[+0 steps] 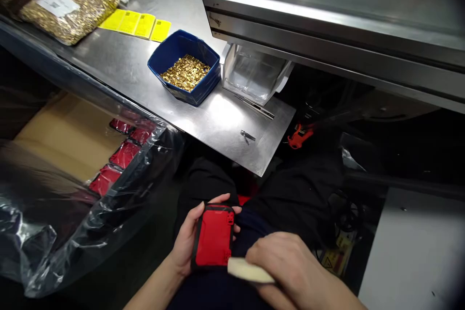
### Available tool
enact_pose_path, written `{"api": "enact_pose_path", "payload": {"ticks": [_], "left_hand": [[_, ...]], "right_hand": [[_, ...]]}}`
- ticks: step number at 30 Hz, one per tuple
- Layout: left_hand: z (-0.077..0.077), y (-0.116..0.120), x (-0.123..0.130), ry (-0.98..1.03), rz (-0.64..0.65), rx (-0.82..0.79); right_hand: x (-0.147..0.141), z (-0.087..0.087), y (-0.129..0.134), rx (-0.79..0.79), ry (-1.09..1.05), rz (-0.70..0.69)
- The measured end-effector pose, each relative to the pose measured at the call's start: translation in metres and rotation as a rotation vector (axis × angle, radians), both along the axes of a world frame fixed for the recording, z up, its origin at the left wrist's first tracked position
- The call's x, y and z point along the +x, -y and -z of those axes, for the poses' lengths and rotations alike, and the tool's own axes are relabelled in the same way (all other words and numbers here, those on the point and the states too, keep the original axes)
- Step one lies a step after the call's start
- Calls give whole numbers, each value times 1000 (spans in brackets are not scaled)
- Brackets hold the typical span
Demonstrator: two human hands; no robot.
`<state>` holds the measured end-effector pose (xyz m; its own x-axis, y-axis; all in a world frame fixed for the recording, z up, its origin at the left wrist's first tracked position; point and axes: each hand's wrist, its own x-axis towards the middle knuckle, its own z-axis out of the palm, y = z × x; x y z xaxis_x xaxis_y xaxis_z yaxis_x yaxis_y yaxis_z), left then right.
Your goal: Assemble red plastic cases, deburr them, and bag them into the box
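Observation:
A flat red case with a black edge [214,237] lies in my left hand [184,242], whose thumb and fingers wrap its sides. Two small red latch-like details show along the case's right side. My right hand [290,261] is closed on a pale cream-coloured pad [249,271], perhaps a sponge or cloth. The pad's tip is at the lower right corner of the case; whether it touches I cannot tell. Both hands are above my lap.
On the metal table [127,77] stand a blue bin [169,85] of small brass-coloured parts and a clear-fronted tray [250,75]. Nail clippers [248,135] lie near the table corner. At left, a plastic-lined box [69,131] holds several wrapped red pieces. A metal conveyor frame [327,34] crosses the upper right.

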<state>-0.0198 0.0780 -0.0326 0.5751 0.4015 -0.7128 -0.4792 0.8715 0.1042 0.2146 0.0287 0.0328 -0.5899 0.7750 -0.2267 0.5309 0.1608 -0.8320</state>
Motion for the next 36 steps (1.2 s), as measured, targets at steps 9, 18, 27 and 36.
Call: {"api": "enact_pose_path", "payload": {"ticks": [9,18,27,36], "left_hand": [[-13,1,10,-93,81,-23],[-13,1,12,-167,105,-82],[-10,-2,11,-214,158,-59],[-11,0,10,-287,216,-13]], "right_hand": [[-9,10,-21,58,192,-338],[-2,7,-24,-38,182,-277],[-6,6,-24,-77,217,-228],[-4,3,-25,-101,255,-186]]}}
